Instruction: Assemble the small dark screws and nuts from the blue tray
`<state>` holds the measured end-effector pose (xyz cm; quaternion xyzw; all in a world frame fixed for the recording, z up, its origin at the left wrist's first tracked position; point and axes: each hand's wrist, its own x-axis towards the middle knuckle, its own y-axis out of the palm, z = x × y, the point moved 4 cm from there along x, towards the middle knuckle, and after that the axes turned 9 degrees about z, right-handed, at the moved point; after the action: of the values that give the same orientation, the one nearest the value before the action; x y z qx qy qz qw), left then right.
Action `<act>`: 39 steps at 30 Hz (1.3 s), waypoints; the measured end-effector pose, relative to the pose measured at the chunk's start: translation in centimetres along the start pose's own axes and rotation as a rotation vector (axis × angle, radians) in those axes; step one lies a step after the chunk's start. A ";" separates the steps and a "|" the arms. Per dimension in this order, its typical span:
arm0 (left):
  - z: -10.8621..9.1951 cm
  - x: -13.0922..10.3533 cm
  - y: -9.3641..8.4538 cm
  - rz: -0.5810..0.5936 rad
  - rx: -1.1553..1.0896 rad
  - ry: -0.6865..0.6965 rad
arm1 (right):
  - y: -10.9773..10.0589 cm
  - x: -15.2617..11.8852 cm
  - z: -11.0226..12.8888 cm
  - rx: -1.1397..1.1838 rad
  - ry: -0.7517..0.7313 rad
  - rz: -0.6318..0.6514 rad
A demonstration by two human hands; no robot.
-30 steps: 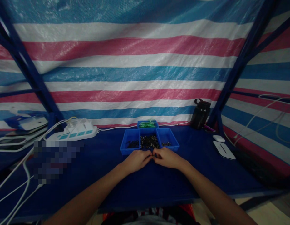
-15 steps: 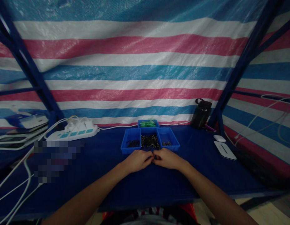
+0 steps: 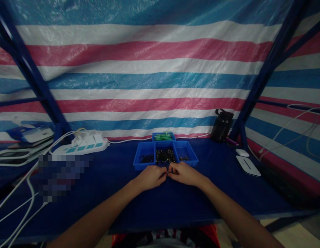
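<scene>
My left hand [image 3: 152, 177] and my right hand [image 3: 184, 173] meet fingertip to fingertip just in front of a blue divided tray [image 3: 185, 151]. Both are closed in a pinch on a tiny shiny piece [image 3: 167, 172] between them, too small to name. The tray's middle compartment holds a heap of small dark and metallic parts [image 3: 165, 155]. Dark thin pieces [image 3: 147, 158] lie in the left compartment, a few shiny bits [image 3: 184, 158] in the right. Behind, a smaller blue bin [image 3: 163, 134] contains green items.
A white power strip [image 3: 84, 147] with cables stands at the left, beyond stacked devices [image 3: 22, 151]. To the right are a black bottle [image 3: 222, 125], a white rounded case [image 3: 242, 152] and a flat white box [image 3: 248, 165]. Striped sheeting [image 3: 154, 81] hangs behind the blue table [image 3: 160, 206].
My fingertips have drawn slightly apart, and a small shiny piece now shows between them. The trays stay where they were.
</scene>
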<state>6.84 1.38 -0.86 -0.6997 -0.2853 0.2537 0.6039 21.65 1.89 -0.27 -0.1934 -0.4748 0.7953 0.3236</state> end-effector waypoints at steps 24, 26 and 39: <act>-0.2 -0.1 -0.3 0.005 -0.014 0.014 | -0.1 -0.1 0.1 0.055 -0.019 -0.018; -0.2 -0.1 -0.4 0.002 -0.005 0.016 | -0.1 -0.1 0.1 0.051 -0.031 -0.025; -0.2 0.0 -0.3 0.002 -0.002 0.022 | -0.1 -0.1 0.1 0.059 -0.040 -0.023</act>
<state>6.95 1.24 -0.50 -0.7032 -0.2781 0.2463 0.6062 21.65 1.79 -0.15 -0.1623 -0.4599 0.8087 0.3288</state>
